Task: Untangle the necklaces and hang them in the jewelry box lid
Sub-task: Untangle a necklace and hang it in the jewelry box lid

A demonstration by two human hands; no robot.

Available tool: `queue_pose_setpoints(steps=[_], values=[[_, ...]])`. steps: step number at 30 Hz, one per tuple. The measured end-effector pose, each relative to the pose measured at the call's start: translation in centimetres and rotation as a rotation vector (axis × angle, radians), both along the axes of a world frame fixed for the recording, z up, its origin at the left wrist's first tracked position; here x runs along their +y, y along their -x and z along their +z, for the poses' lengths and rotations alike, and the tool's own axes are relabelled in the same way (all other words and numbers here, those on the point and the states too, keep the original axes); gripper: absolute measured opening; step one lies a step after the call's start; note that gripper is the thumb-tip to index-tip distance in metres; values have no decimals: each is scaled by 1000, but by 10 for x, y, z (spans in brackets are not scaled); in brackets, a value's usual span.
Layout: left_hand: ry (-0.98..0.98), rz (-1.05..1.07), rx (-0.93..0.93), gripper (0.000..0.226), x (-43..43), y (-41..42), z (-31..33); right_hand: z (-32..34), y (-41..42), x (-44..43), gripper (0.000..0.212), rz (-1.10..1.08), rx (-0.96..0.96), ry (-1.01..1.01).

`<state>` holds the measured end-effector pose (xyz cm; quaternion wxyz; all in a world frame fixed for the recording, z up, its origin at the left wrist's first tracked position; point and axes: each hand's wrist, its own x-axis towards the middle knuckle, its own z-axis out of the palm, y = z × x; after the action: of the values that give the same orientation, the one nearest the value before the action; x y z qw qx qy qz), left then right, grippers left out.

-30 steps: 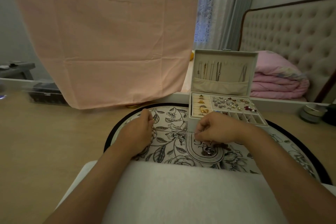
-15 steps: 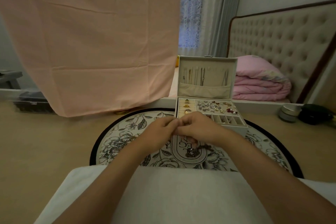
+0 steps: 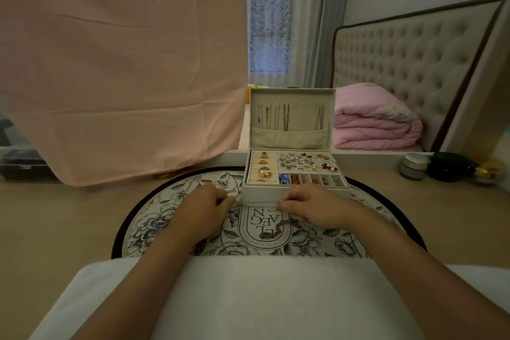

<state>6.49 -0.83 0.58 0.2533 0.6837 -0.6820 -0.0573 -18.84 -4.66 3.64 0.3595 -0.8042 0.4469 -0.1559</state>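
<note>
An open cream jewelry box [image 3: 292, 192] stands on a round floral mat. Its upright lid [image 3: 292, 119] has several necklaces hanging inside above a pocket. My left hand [image 3: 205, 208] and my right hand [image 3: 311, 205] each pinch an end of a thin silver chain [image 3: 259, 202], stretched taut between them just in front of the box. A small tangled pile of chains [image 3: 276, 229] lies on the mat under my right hand.
The floral mat [image 3: 154, 218] lies on a light wooden table. A pink cloth [image 3: 118, 63] hangs at the left. Small jars [image 3: 414, 166] and a black case [image 3: 447, 166] sit at the right. A folded pink blanket [image 3: 375, 124] lies behind on a bed.
My hands were together half a second ago; they have now pulled apart, drawing the silver chain straight between them. The view tilted upward.
</note>
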Motion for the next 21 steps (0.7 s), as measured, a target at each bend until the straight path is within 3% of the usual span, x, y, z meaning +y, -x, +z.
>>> queue_pose_setpoints(steps=[5,9,13,17,21], values=[[-1,156,-128,35,-3,-4,-9,-15,-18,0,33,-12,-30,89],[102,191,-230,17,-2,-7,-15,-18,-22,1,41,-8,115,266],[213,-59,-266,15,4,7,-3,-8,-16,5,23,67,215,302],[18,-299,-97,8,6,36,7,-8,-15,5,21,173,398,372],[-53,-334,-106,10,1,49,0,-10,-14,1,11,133,434,408]])
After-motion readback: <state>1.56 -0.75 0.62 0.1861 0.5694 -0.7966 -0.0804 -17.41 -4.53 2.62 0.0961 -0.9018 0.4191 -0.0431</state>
